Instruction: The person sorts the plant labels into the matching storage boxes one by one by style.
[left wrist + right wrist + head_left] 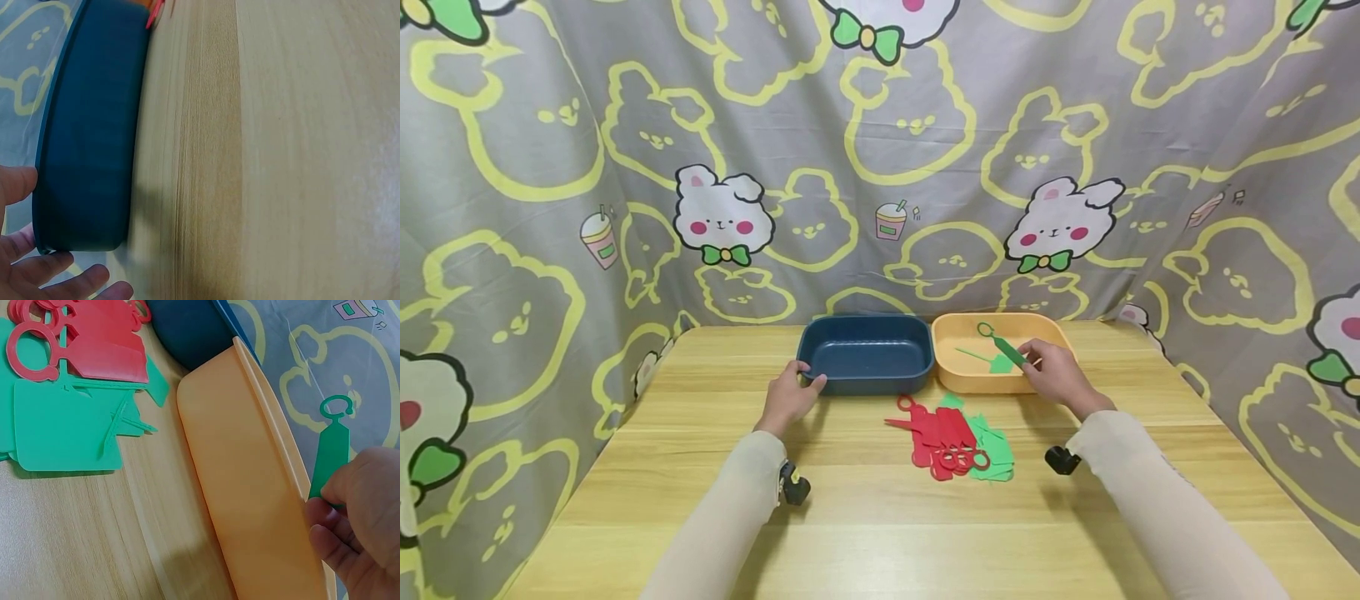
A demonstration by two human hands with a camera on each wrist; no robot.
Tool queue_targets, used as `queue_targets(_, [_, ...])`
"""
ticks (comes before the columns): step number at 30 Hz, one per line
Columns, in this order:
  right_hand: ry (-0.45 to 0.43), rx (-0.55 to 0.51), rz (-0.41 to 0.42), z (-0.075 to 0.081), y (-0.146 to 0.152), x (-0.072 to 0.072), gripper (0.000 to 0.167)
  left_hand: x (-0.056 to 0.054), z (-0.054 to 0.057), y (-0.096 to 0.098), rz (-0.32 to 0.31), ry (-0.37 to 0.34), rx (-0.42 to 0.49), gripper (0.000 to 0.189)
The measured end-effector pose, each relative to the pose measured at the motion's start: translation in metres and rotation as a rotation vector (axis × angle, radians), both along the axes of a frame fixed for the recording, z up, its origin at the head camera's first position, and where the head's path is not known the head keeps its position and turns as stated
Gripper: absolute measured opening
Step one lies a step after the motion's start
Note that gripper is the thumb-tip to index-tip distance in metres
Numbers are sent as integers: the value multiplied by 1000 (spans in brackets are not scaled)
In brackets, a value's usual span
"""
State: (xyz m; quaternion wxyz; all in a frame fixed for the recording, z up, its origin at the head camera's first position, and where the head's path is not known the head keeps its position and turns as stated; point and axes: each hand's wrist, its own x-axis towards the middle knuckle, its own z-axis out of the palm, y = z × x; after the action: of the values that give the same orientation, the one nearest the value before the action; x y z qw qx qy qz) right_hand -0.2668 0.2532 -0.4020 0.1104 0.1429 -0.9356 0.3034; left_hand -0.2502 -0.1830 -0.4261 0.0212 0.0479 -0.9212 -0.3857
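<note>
My right hand point(1054, 371) pinches a flat green plastic tag with an open ring at its end point(331, 453) between thumb and fingers. It is above the yellow-orange bin point(973, 385), beside its near rim. Inside that bin lie some green tags point(1002, 364), one with a thin pointed stem. My left hand point(792, 396) holds the near left corner of the dark blue bin point(880, 385), its rim between thumb and fingers. In front of the bins, red tags point(943, 427) lie heaped, partly over green tags point(996, 454).
The two bins stand side by side at the back of the wooden table point(865, 533). A grey patterned curtain point(820, 225) hangs behind them and along both sides. The blue bin shows no items inside.
</note>
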Motion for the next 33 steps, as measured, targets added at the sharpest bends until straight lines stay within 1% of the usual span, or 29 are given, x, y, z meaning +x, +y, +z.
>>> queue_targets(7, [-12,-12,-10,0,2,1,20,1,1,1,-2,9,-3,49])
queue_targets(13, [-12,-1,-15,-1,4,2,18,2,0,1,4,9,-3,48])
queue_targets(21, [28,4,-2,-4,5,1,18,2,0,1,6,7,0,47])
queue_targets(28, [32,-9,3,-3,4,3,18,2,0,1,2,10,3,47])
queue_targets(33, [59,-17,12,-4,2,4,19,2,2,2,1,12,7,47])
